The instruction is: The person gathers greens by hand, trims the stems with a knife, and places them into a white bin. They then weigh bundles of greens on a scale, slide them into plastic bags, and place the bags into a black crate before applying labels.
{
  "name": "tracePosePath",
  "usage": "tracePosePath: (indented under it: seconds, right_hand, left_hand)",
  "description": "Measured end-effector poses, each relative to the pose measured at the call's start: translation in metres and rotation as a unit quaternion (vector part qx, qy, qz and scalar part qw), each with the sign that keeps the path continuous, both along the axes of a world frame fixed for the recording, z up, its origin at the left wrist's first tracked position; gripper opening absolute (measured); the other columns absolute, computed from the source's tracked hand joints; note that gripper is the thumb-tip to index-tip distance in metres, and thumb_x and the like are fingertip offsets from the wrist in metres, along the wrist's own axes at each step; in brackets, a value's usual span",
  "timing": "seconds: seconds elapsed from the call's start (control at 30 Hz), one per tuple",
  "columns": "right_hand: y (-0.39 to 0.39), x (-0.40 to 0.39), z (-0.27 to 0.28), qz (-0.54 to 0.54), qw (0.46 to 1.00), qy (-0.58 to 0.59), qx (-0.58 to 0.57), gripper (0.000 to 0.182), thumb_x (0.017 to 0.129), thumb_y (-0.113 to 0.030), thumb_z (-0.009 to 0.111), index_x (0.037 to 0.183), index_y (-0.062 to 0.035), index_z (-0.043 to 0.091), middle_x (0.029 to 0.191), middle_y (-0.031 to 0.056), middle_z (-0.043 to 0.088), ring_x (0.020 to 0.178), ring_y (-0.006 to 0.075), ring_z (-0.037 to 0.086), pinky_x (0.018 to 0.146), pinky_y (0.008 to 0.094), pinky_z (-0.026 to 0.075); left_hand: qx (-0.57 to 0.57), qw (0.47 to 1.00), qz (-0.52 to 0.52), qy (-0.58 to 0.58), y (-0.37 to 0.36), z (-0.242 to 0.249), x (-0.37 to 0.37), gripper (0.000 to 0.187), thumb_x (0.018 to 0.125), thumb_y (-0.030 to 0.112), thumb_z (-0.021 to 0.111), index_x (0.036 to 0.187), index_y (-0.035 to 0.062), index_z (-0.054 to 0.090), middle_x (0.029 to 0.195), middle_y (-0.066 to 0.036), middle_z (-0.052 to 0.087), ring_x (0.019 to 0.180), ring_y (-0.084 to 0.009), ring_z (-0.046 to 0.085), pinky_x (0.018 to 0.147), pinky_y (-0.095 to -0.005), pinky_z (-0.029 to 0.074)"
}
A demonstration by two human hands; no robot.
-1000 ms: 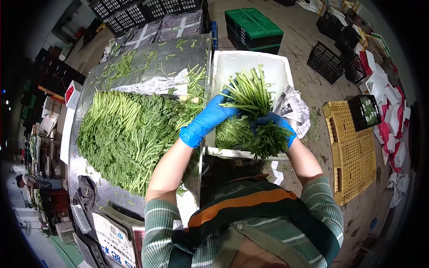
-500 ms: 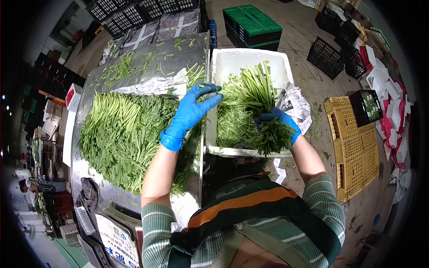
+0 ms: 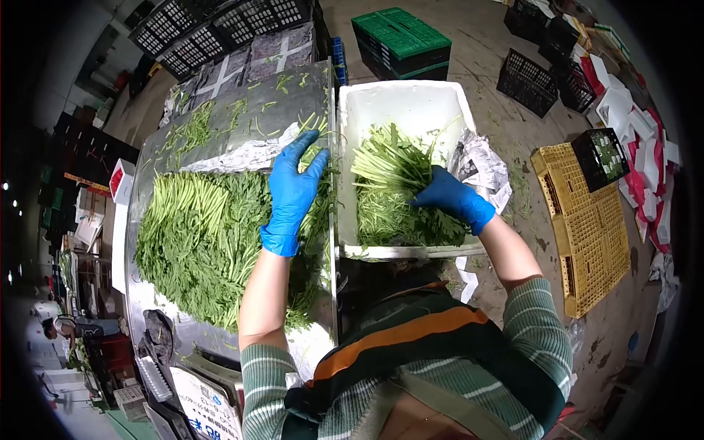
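My right hand (image 3: 453,198), in a blue glove, is closed around a bunch of leafy greens (image 3: 392,161) over a white foam box (image 3: 400,92). The stems of this bunch point left, and the leaves lie near my palm. More loose greens (image 3: 385,220) fill the lower part of the box. My left hand (image 3: 293,183), also gloved in blue, hovers over the right side of the metal table (image 3: 242,121) with its fingers apart and nothing visible in them. Beside it on the table lies a wide pile of greens (image 3: 198,242), light stems at the back and leaves toward me.
Newspaper (image 3: 480,165) hangs over the box's right rim; another sheet (image 3: 249,155) lies behind the pile. A green-topped crate stack (image 3: 403,37) stands behind the box. A yellow pallet (image 3: 587,235) lies on the floor at right. Far left, a person (image 3: 73,326) bends over.
My right hand has turned the bunch, so its stems swung from pointing away to pointing left. My left hand has drawn back leftward from the box to above the table.
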State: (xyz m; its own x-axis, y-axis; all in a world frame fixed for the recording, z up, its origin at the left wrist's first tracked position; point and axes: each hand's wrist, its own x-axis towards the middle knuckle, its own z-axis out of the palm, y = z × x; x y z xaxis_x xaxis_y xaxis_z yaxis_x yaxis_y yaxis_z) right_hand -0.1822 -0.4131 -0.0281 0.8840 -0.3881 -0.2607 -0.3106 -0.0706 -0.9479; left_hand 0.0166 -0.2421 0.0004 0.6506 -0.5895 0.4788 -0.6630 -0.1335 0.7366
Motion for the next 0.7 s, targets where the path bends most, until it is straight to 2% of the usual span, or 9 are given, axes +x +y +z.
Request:
tracePosePath:
  seconds: [0.07,0.2,0.27,0.33,0.43,0.53,0.57,0.6,0.7]
  right_hand:
    - [-0.001,0.006,-0.008,0.021,1.000,0.019,-0.004,0.057,0.062,-0.009,0.070,0.111,0.0076,0.047,0.092,0.0137,0.059,0.080,0.0181,0.057,0.070,0.0287,0.047]
    - [0.010,0.013,-0.002,0.008,0.996,0.085,-0.024,0.050,0.061,-0.006,0.066,0.105,0.0092,0.048,0.083,0.0127,0.059,0.070,0.0186,0.057,0.060,0.0304,0.048]
    - [0.014,0.015,-0.002,0.014,0.996,0.086,-0.026,0.048,0.060,-0.006,0.065,0.102,0.0094,0.049,0.080,0.0134,0.059,0.068,0.0191,0.057,0.058,0.0308,0.047]
    - [0.014,0.016,-0.006,0.017,0.996,0.085,-0.026,0.045,0.059,-0.007,0.064,0.099,0.0097,0.050,0.078,0.0141,0.059,0.065,0.0196,0.057,0.057,0.0313,0.047]
    - [0.011,0.019,-0.018,0.020,0.983,0.103,-0.151,0.044,0.058,-0.008,0.062,0.095,0.0110,0.051,0.077,0.0162,0.059,0.065,0.0202,0.058,0.057,0.0307,0.047]
    - [0.003,0.016,-0.030,0.016,0.975,0.068,-0.213,0.045,0.057,-0.010,0.062,0.096,0.0109,0.051,0.077,0.0183,0.059,0.064,0.0211,0.058,0.057,0.0304,0.047]
    - [-0.003,0.013,-0.038,0.008,0.975,0.072,-0.211,0.045,0.057,-0.016,0.063,0.093,0.0090,0.053,0.080,0.0216,0.059,0.072,0.0280,0.058,0.065,0.0339,0.047]
    - [-0.007,0.011,-0.043,-0.001,0.975,0.075,-0.209,0.045,0.056,-0.022,0.063,0.090,0.0072,0.055,0.083,0.0249,0.058,0.079,0.0348,0.058,0.072,0.0374,0.046]
    - [-0.009,0.001,-0.027,-0.020,0.978,0.090,-0.185,0.045,0.057,-0.022,0.062,0.092,0.0060,0.055,0.085,0.0256,0.058,0.079,0.0365,0.057,0.073,0.0384,0.046]
  left_hand:
    - [0.056,0.997,-0.042,0.029,-0.006,0.023,-0.022,0.029,0.073,0.025,0.066,0.095,0.0061,0.064,0.095,-0.011,0.062,0.095,-0.0237,0.056,0.082,-0.0326,0.043]
    - [0.123,0.939,-0.029,-0.321,-0.020,0.016,-0.036,0.051,0.061,0.049,0.069,0.078,0.0011,0.064,0.088,-0.012,0.062,0.081,-0.0292,0.058,0.075,-0.0353,0.045]
    - [0.166,0.975,-0.026,-0.147,-0.026,0.009,-0.043,0.054,0.061,0.050,0.069,0.079,0.0004,0.063,0.087,-0.013,0.061,0.083,-0.0291,0.057,0.075,-0.0357,0.045]
    - [0.152,0.983,-0.020,-0.099,-0.028,-0.005,-0.041,0.051,0.063,0.047,0.070,0.081,0.0001,0.062,0.087,-0.014,0.061,0.080,-0.0296,0.058,0.074,-0.0350,0.045]
    - [0.150,0.955,-0.057,0.248,-0.028,-0.020,-0.035,0.036,0.069,0.032,0.071,0.084,0.0004,0.062,0.080,-0.012,0.063,0.073,-0.0202,0.059,0.071,-0.0279,0.045]
    - [0.122,0.917,-0.113,0.362,-0.021,-0.016,-0.024,0.028,0.073,0.025,0.068,0.086,0.0011,0.064,0.080,-0.008,0.064,0.075,-0.0144,0.057,0.072,-0.0248,0.043]
    - [0.049,0.907,-0.109,0.404,-0.018,-0.011,-0.020,0.022,0.076,0.020,0.065,0.089,0.0018,0.064,0.084,-0.005,0.064,0.075,-0.0128,0.056,0.073,-0.0242,0.042]
    - [0.022,0.915,-0.095,0.392,-0.013,-0.009,-0.010,0.022,0.077,0.019,0.065,0.090,0.0019,0.064,0.084,-0.006,0.064,0.076,-0.0130,0.056,0.074,-0.0245,0.042]
    - [-0.063,0.922,-0.033,0.381,0.001,-0.002,0.024,0.020,0.078,0.017,0.063,0.092,0.0020,0.064,0.087,-0.008,0.064,0.078,-0.0144,0.056,0.077,-0.0262,0.041]
